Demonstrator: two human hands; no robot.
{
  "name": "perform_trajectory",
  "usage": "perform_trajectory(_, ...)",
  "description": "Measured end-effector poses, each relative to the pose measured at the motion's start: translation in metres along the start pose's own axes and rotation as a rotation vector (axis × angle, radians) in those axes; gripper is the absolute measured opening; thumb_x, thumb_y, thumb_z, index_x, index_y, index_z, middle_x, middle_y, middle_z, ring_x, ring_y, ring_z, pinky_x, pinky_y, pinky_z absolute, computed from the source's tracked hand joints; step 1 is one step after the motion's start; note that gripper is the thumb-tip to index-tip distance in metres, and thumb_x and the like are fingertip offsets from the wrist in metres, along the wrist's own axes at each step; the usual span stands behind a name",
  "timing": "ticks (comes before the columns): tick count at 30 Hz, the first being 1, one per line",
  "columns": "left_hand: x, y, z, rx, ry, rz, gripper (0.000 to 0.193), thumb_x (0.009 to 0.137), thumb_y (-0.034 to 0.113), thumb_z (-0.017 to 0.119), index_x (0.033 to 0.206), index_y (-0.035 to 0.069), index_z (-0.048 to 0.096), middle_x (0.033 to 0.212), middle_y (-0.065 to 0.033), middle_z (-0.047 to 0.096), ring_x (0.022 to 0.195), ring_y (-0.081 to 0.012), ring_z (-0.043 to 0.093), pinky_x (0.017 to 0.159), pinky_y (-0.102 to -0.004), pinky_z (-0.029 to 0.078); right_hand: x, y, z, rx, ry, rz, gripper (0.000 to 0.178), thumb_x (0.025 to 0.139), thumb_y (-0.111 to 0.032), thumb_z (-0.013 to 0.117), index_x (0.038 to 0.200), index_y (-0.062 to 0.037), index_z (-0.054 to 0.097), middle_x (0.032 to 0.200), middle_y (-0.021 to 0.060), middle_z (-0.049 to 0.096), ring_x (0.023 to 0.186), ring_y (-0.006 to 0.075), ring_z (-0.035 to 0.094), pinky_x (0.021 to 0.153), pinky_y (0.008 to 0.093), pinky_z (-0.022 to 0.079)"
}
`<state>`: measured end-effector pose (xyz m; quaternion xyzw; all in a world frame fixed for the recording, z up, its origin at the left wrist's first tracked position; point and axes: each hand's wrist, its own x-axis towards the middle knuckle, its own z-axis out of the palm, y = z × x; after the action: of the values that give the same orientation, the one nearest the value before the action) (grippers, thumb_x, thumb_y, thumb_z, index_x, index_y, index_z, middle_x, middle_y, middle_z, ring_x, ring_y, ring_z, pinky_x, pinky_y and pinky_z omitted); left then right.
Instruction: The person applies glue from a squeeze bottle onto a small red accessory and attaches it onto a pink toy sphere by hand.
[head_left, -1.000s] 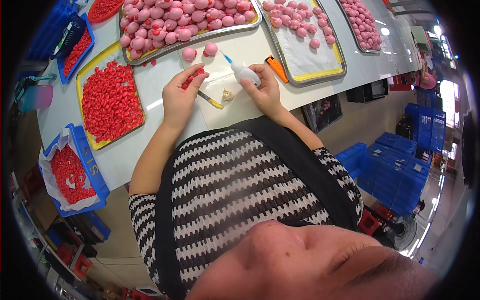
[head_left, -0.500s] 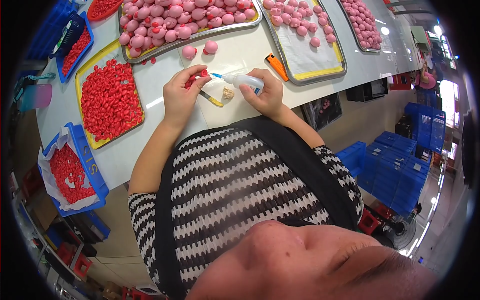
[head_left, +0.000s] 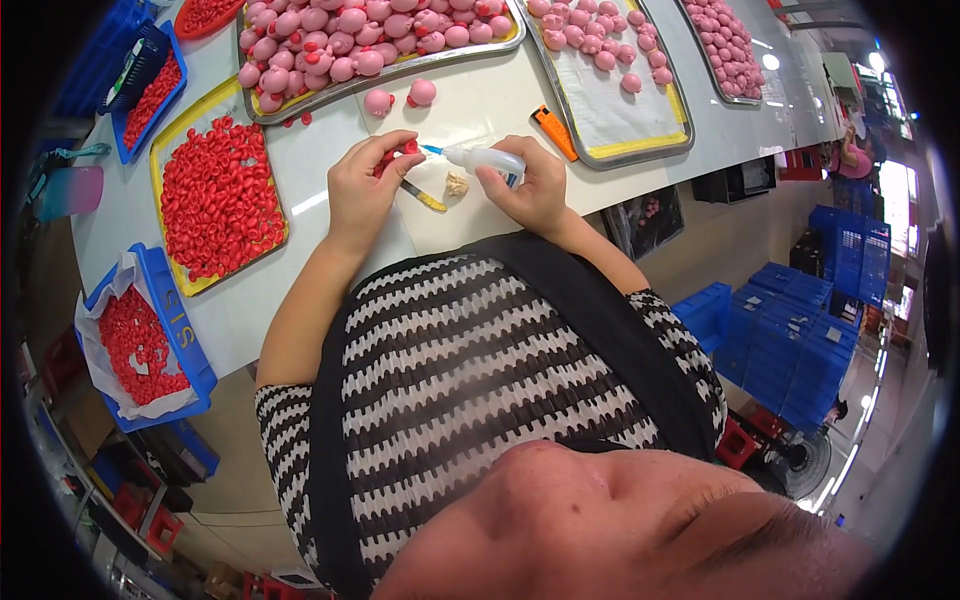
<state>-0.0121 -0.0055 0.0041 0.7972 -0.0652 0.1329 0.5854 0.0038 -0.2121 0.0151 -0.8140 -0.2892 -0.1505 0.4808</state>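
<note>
Between thumb and fingers, my left hand (head_left: 362,178) pinches a small red hollow piece (head_left: 410,147). My right hand (head_left: 530,188) wraps round a white squeeze bottle (head_left: 483,160), held nearly level, whose blue needle tip (head_left: 432,149) points left, close to the red piece. Whether tip and piece touch is too small to tell. On the work surface below lie a tool with a yellow end (head_left: 430,202) and a crumpled tan lump (head_left: 457,184). Two pink balls with red parts, one a round pink ball (head_left: 422,92), sit just beyond my hands.
Left stands a tray of red pieces (head_left: 220,200), with a blue paper-lined crate (head_left: 180,330) nearer me. A metal tray heaped with pink balls (head_left: 370,65) spans the back. An orange cutter (head_left: 553,133) lies beside a paper-lined tray (head_left: 630,130) at right. Blue crates (head_left: 780,330) stand beyond the table.
Both hands stay almost in place. The bottle in my right hand has shifted very slightly, its tip still near the red piece.
</note>
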Motion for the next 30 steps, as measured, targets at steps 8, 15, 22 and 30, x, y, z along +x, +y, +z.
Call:
perform_trajectory(8, 0.0022, 0.0039, -0.0004, 0.038, -0.015, 0.047, 0.019, 0.075, 0.005, 0.068, 0.093, 0.0, 0.064, 0.08, -0.0089, 0.064, 0.068, -0.0148, 0.061, 0.061, -0.0249, 0.049, 0.0004, -0.0009, -0.002, 0.08, -0.016, 0.122, 0.025, 0.076, -0.021, 0.07, 0.085, -0.0006, 0.059, 0.069, 0.0091, 0.062, 0.058, 0.0155, 0.06, 0.053, 0.0259, 0.047)
perform_trajectory(15, 0.0029, 0.0052, -0.0006, 0.101, -0.018, 0.122, 0.019, 0.075, 0.006, 0.068, 0.093, 0.001, 0.064, 0.077, -0.009, 0.063, 0.065, -0.0168, 0.06, 0.059, -0.026, 0.048, 0.0, 0.0009, -0.0052, 0.085, -0.001, 0.119, 0.024, 0.077, -0.022, 0.069, 0.084, -0.0005, 0.058, 0.067, 0.0087, 0.061, 0.057, 0.0155, 0.059, 0.053, 0.026, 0.046)
perform_trajectory(22, 0.0029, 0.0064, -0.001, 0.14, -0.013, 0.153, 0.02, 0.074, 0.006, 0.069, 0.092, 0.001, 0.063, 0.077, -0.0089, 0.063, 0.064, -0.0173, 0.06, 0.058, -0.0266, 0.048, 0.0026, -0.0015, -0.0042, 0.026, 0.035, 0.071, 0.024, 0.076, -0.022, 0.069, 0.082, -0.0007, 0.058, 0.066, 0.009, 0.061, 0.057, 0.0167, 0.059, 0.053, 0.0269, 0.047)
perform_trajectory(30, 0.0028, 0.0054, -0.0009, 0.153, -0.005, 0.163, 0.02, 0.073, 0.007, 0.07, 0.091, 0.002, 0.063, 0.076, -0.0086, 0.062, 0.063, -0.0175, 0.059, 0.057, -0.0268, 0.048, 0.0009, -0.0007, -0.0042, 0.05, -0.021, 0.109, 0.024, 0.075, -0.021, 0.069, 0.082, -0.0004, 0.058, 0.067, 0.0098, 0.061, 0.057, 0.0173, 0.06, 0.053, 0.0271, 0.047)
